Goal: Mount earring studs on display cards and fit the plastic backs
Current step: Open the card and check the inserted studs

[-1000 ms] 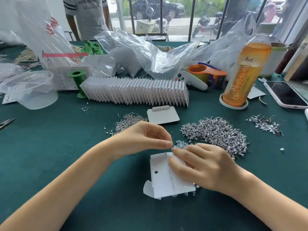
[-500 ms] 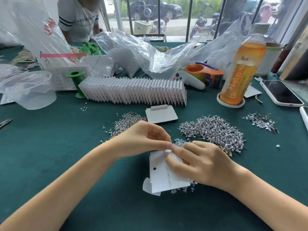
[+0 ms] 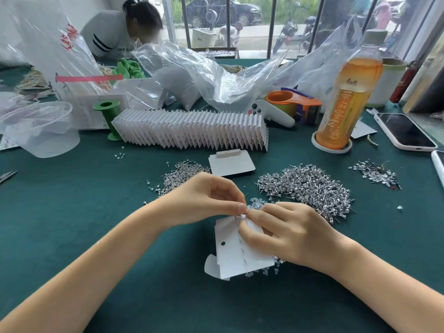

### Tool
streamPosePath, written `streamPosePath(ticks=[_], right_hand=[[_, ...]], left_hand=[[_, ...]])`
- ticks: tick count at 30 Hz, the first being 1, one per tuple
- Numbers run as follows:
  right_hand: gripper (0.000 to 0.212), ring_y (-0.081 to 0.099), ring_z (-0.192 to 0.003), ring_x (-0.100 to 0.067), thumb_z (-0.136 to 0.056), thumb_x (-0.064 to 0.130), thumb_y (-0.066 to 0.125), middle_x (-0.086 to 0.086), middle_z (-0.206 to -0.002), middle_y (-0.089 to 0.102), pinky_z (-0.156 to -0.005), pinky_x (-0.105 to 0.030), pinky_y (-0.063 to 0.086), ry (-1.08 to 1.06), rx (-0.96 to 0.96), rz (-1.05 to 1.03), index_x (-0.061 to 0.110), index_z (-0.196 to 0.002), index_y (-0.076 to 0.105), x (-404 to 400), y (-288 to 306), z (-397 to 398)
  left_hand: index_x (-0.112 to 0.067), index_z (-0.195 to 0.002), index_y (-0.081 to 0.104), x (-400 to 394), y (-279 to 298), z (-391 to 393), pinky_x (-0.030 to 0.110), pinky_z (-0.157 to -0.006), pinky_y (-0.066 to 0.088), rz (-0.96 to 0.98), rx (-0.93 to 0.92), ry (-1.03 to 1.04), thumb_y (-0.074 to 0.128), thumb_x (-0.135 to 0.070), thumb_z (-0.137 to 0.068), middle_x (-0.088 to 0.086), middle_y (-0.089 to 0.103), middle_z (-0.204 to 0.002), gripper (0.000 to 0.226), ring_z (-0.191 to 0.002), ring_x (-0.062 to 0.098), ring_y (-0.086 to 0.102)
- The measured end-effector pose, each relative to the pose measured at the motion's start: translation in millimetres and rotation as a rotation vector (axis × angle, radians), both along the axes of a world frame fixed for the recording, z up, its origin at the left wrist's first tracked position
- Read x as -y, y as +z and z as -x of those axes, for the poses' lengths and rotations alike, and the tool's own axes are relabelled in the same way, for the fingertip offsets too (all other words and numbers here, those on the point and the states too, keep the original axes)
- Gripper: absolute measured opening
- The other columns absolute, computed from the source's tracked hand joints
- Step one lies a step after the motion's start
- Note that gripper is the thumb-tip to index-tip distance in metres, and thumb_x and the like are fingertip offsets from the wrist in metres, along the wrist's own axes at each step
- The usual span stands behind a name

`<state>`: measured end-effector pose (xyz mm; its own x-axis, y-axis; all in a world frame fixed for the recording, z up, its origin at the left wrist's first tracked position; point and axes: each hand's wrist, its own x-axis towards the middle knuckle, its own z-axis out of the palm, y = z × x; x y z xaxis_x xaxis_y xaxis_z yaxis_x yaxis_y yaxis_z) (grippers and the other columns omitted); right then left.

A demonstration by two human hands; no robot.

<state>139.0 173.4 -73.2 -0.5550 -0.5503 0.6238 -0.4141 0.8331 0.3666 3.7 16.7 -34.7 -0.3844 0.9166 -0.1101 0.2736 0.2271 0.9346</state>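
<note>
Card (image 3: 236,254): white, lies flat on desk (image 3: 72,224) near centre, under both hands; a row of studs runs down its middle, so part-filled.
R hand (image 3: 292,234): fingers curled over card's right half, pressing it down, prob. to keep it from sliding; thumb tip meets L hand at card's top edge.
L hand (image 3: 204,200): thumb & forefinger pinched tight at top of the stud row; v. likely on a stud or a back, too small to tell which.
Step (my read): fitting one piece at the row's top end; more holes may remain, can't tell.
Stud pile (image 3: 306,186): big heap just beyond R hand, within easy reach. 2nd pile (image 3: 182,173) beyond L hand, 3rd pile (image 3: 376,173) far right.
Clear bits (image 3: 264,269): poke out under card's lower edge, poss. plastic backs.
Spare card (image 3: 231,164): blank, between the piles, next to go, I'd guess.
Done cards (image 3: 192,131): long fanned row behind, stood on edge.
Risk: card shifts if R hand lifts; tiny piece easy to drop.
Also: bottle (image 3: 348,97), phone (image 3: 404,131), tape gun (image 3: 288,106), another person (image 3: 115,34) at far side.
</note>
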Motion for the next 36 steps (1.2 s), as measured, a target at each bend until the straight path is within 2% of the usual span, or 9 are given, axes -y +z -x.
streamPosePath(ticks=[13, 18, 22, 26, 32, 36], right_hand=[[0.019, 0.057, -0.055, -0.019, -0.077, -0.002, 0.071, -0.004, -0.073, 0.067, -0.05, -0.031, 0.051, 0.002, 0.016, 0.004, 0.013, -0.087, 0.072, -0.7, -0.8, 0.2], [0.029, 0.057, -0.056, -0.018, -0.079, 0.0, 0.07, -0.002, -0.073, 0.067, -0.05, -0.029, 0.05, -0.007, -0.02, 0.006, 0.014, -0.099, 0.054, 0.4, -3.0, 1.1], [0.023, 0.058, -0.055, -0.018, -0.078, 0.0, 0.071, -0.002, -0.073, 0.068, -0.049, -0.029, 0.049, -0.014, -0.047, 0.003, 0.014, -0.094, 0.063, 0.8, -2.8, 0.9], [0.033, 0.057, -0.055, -0.017, -0.076, 0.002, 0.073, -0.001, -0.072, 0.068, -0.048, -0.028, 0.047, -0.021, -0.057, -0.009, 0.015, -0.1, 0.054, 2.3, -4.6, 1.8], [0.032, 0.054, -0.052, -0.018, -0.077, -0.001, 0.069, -0.001, -0.069, 0.066, -0.045, -0.029, 0.045, -0.027, -0.091, -0.014, 0.015, -0.1, 0.054, 0.3, -4.7, 1.7], [0.034, 0.053, -0.051, -0.017, -0.076, -0.002, 0.07, -0.001, -0.068, 0.065, -0.045, -0.029, 0.045, -0.028, -0.094, -0.015, 0.016, -0.1, 0.054, 0.7, -4.3, 1.9]], left_hand=[[-0.01, -0.086, 0.07, 1.3, -2.4, 0.8, 0.019, -0.075, 0.05, -0.006, -0.014, -0.054, 0.07, -0.013, -0.082, 0.003, 0.071, -0.084, 0.005, -0.078, 0.009, 0.063], [-0.011, -0.086, 0.07, 1.2, -2.3, 0.5, 0.017, -0.073, 0.048, -0.008, -0.026, -0.07, 0.07, -0.013, -0.082, 0.0, 0.071, -0.082, 0.004, -0.076, 0.008, 0.062], [-0.012, -0.085, 0.07, 1.4, -1.9, -0.2, 0.015, -0.069, 0.047, -0.019, -0.026, -0.067, 0.07, -0.016, -0.081, -0.001, 0.071, -0.08, 0.006, -0.073, 0.006, 0.062], [-0.013, -0.084, 0.071, 2.0, -2.7, -0.5, 0.015, -0.068, 0.047, -0.018, -0.044, -0.067, 0.071, -0.014, -0.082, -0.001, 0.071, -0.079, 0.003, -0.071, 0.005, 0.061], [-0.017, -0.084, 0.071, 3.0, -1.6, -0.9, 0.014, -0.061, 0.043, -0.013, -0.05, -0.08, 0.071, -0.023, -0.08, -0.003, 0.069, -0.074, 0.007, -0.065, 0.004, 0.057], [-0.016, -0.084, 0.071, 1.9, -2.8, -2.0, 0.015, -0.063, 0.044, -0.008, -0.056, -0.077, 0.07, -0.018, -0.082, -0.001, 0.069, -0.076, 0.003, -0.067, 0.004, 0.058]])
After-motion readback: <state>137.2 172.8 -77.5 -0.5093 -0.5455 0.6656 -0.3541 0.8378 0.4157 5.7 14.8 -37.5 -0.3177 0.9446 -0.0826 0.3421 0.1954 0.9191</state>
